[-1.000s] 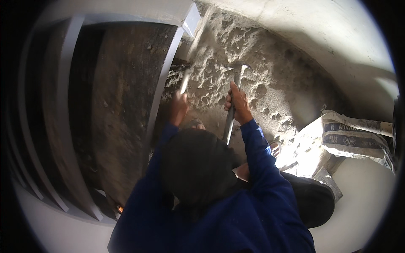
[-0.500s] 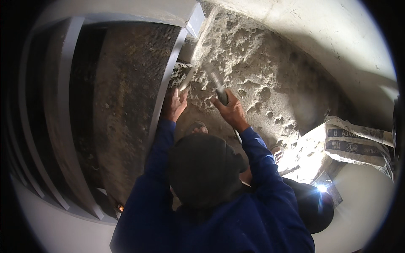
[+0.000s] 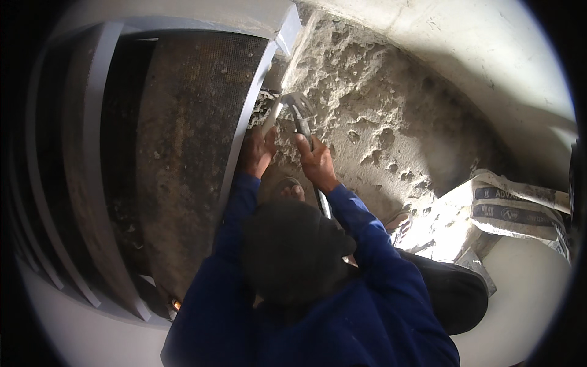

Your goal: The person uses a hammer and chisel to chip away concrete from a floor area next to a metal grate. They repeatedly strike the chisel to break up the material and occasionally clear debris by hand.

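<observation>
My left hand (image 3: 260, 151) is closed around a pale, chisel-like bar (image 3: 270, 117), beside the light metal edge of the stair. The bar stands tilted, and its lower end is hidden by the hand. My right hand (image 3: 318, 164) grips a hammer (image 3: 301, 124) by its dark handle; the rest of the handle shows below the fist. The curved, slightly blurred hammer head is at the bar's upper end; whether they touch I cannot tell. Under both hands lies rough, pitted concrete (image 3: 348, 98).
On the left, metal-framed stair treads (image 3: 183, 153) curve downward. A pale wall (image 3: 489, 61) rises at the right. A printed cement sack (image 3: 520, 211) lies at the right, near a flat grey piece (image 3: 476, 266). A sandalled foot (image 3: 292, 188) is below my hands.
My right hand has moved left with the hammer, bringing its head from apart to the bar's upper end. My left hand stays nearly in place. The bright light at the lower right is no longer visible.
</observation>
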The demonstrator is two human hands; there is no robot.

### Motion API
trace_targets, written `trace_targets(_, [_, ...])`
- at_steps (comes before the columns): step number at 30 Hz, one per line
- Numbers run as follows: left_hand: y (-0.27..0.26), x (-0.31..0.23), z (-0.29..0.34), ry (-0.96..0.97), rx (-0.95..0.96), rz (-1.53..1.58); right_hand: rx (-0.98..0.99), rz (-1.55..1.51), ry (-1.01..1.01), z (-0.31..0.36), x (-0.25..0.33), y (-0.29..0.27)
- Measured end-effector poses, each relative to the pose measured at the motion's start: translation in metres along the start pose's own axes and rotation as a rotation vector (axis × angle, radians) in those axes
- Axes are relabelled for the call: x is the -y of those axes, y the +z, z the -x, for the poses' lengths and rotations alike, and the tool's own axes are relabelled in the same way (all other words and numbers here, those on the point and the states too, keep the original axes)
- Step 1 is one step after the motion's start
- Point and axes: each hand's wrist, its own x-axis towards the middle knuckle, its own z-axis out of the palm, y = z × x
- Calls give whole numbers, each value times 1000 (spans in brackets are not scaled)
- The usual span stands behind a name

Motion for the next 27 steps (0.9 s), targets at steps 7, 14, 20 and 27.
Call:
trace_targets(7, [8, 2, -1, -153, 95, 5, 43, 116, -19, -7, -13, 3])
trace_targets(14, [19, 4, 1, -148, 126, 20, 41, -151, 155, -4, -16, -2])
trace_targets(20, [27, 19, 1, -27, 86, 18, 54, -18, 90, -17, -26, -1])
trace_targets(27, [11, 6, 64, -277, 129, 346, 51, -208, 365, -14, -47, -31])
